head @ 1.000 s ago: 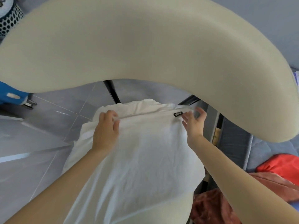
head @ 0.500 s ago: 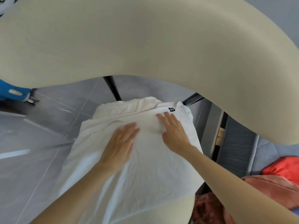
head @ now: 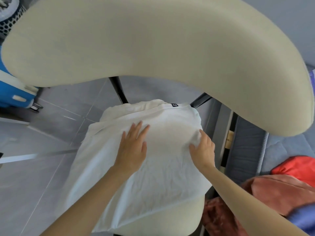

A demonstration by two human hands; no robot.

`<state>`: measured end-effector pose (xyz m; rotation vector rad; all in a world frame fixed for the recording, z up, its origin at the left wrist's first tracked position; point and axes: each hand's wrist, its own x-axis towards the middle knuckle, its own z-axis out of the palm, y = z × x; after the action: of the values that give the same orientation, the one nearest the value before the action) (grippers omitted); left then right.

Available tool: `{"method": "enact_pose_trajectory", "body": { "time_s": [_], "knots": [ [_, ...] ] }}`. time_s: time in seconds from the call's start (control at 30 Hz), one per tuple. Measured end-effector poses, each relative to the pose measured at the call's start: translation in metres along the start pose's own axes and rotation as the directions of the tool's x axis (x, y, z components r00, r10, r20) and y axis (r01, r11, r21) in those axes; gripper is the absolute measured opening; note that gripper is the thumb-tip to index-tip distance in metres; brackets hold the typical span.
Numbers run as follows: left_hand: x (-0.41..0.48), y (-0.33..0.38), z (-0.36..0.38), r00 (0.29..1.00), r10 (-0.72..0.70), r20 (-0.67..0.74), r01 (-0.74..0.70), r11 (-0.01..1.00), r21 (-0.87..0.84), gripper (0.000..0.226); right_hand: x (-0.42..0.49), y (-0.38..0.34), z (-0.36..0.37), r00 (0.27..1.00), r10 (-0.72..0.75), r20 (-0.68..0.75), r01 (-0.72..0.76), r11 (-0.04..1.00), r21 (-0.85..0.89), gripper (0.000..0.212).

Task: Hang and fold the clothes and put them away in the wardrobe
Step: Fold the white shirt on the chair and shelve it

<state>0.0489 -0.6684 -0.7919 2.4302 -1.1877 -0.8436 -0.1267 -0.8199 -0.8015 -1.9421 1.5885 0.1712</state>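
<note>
Both hands have slid back from the collar edge of the white garment (head: 162,176) towards the lower part of the frame, and the right hand (head: 203,150) has moved off from beside the black label (head: 174,105) to the cloth's right-hand border. The garment lies spread over the cream chair seat (head: 179,218) in the middle of the frame, with its label at the top edge and its left side hanging off the seat over the floor.

The left hand (head: 132,150) lies flat on the middle of the cloth, fingers straight and slightly fanned, pressing down and gripping nothing. The right hand has its fingers curled and its thumb drawn in, with a small bunch of the fabric gathered between them at the garment's right edge.

Above, the curved cream chair back (head: 153,40) sweeps across the whole upper frame, and two dark chair legs (head: 119,91) show beneath it. Grey floor tiles (head: 42,167) fill the left side, with a blue container (head: 12,94) at the left edge and a perforated basket (head: 10,21) in the upper left corner. At the lower right, a red garment (head: 296,167) and a salmon garment (head: 281,191) lie on a grey mattress (head: 247,150).
</note>
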Motion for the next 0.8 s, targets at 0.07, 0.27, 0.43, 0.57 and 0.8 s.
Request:
{"method": "enact_pose_trajectory", "body": {
  "time_s": [0.07,0.27,0.43,0.57,0.8],
  "knots": [
    [-0.011,0.009,0.009,0.999,0.026,0.043,-0.026,1.000,0.007,0.057,-0.013,0.025,0.000,0.983,0.183,-0.004,-0.183,0.983,0.017,0.066],
    [-0.034,0.032,0.023,0.981,0.095,0.171,-0.110,0.991,0.083,0.057,-0.043,0.068,-0.007,0.926,0.362,0.108,-0.377,0.900,0.218,0.033],
    [-0.043,0.045,0.032,0.960,0.148,0.238,-0.178,0.978,0.110,0.054,-0.060,0.084,-0.032,0.991,0.133,-0.011,-0.129,0.977,0.169,0.027],
    [-0.049,0.055,0.041,0.919,0.168,0.357,-0.242,0.954,0.175,0.053,-0.083,0.107,-0.033,0.981,0.188,-0.044,-0.185,0.981,0.052,0.017],
    [-0.062,0.058,0.060,0.884,0.193,0.426,-0.363,0.857,0.367,0.056,-0.109,0.153,0.003,0.846,0.444,0.296,-0.500,0.853,0.147,0.020]
  ]
}}
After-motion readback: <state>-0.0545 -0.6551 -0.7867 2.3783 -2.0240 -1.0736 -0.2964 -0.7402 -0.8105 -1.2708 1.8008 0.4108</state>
